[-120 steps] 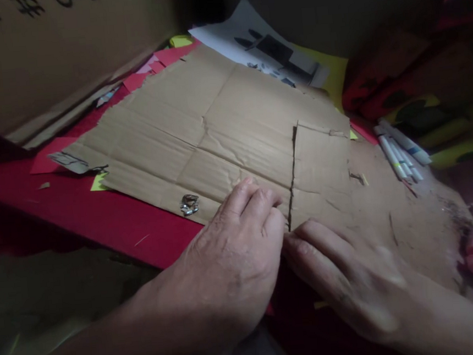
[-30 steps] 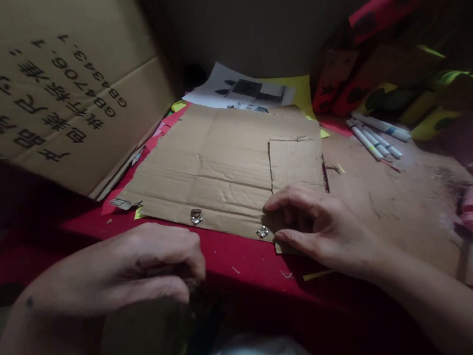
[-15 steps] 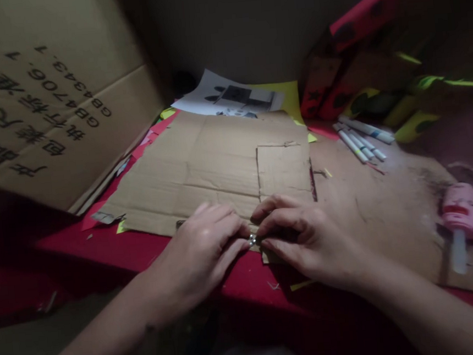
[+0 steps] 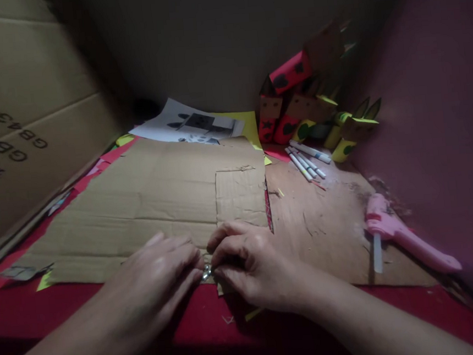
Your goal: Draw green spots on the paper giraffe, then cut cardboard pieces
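Observation:
A large flat sheet of brown cardboard point(image 4: 150, 185) lies before me on the red cloth point(image 4: 216, 323). At its near edge a small shiny silvery thing point(image 4: 206, 272) shows between my two hands; it is too small to name. My left hand point(image 4: 158, 278) has its fingers pressed together, the tips touching the shiny thing's left side. From the right, my right hand point(image 4: 252, 264) meets it with curled fingers and thumb, close to a cardboard flap point(image 4: 222, 290) poking out below. What the right fingertips grip is hidden. A rectangular outline point(image 4: 240, 196) marks the sheet's right part.
A pink glue gun point(image 4: 402, 229) rests on a brown board point(image 4: 328, 230) at right. Several white markers point(image 4: 307, 160) lie behind it. Red and yellow paper figures point(image 4: 292, 106) stand at the back, near a printed sheet point(image 4: 198, 123). A big carton point(image 4: 26, 96) rises at left.
The view has swung right, so everything sits further left and the whole glue gun shows. My hands keep their pose around the small shiny thing at the cardboard's edge.

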Demonstrator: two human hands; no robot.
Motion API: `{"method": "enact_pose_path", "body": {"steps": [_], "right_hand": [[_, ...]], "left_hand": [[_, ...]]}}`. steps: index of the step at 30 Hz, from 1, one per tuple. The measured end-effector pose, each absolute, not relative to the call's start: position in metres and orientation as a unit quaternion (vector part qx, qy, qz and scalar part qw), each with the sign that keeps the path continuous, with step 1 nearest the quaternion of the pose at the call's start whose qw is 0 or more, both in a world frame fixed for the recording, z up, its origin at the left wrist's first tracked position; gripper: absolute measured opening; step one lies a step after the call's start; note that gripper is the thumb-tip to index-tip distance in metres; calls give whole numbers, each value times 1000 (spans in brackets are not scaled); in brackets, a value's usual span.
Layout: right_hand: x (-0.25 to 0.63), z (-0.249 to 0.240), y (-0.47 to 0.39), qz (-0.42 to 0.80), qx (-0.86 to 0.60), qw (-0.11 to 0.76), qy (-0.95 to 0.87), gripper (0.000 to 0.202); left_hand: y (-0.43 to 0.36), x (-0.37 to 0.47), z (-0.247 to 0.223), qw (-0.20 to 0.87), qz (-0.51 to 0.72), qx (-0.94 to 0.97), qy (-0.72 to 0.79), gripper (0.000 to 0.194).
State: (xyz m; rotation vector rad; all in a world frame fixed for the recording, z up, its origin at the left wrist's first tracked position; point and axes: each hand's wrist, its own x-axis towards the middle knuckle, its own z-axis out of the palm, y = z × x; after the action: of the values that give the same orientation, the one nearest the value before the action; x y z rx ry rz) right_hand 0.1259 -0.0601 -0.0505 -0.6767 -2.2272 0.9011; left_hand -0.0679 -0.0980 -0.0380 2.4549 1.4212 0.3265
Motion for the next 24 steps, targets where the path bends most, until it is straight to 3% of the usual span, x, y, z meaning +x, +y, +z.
{"method": "enact_pose_path", "body": {"steps": [7, 14, 24], "right_hand": [[125, -52, -60, 347, -260, 320, -842, 14], [127, -50, -60, 358, -263, 306, -842, 14], [127, -46, -63, 370, -274, 296, -837, 17]], "left_hand": [[-98, -65, -41, 107, 95, 843, 518, 22], [-95, -65, -31, 143, 133, 843, 502, 13], [-102, -63, -20, 274, 169, 796, 513, 13]]}}
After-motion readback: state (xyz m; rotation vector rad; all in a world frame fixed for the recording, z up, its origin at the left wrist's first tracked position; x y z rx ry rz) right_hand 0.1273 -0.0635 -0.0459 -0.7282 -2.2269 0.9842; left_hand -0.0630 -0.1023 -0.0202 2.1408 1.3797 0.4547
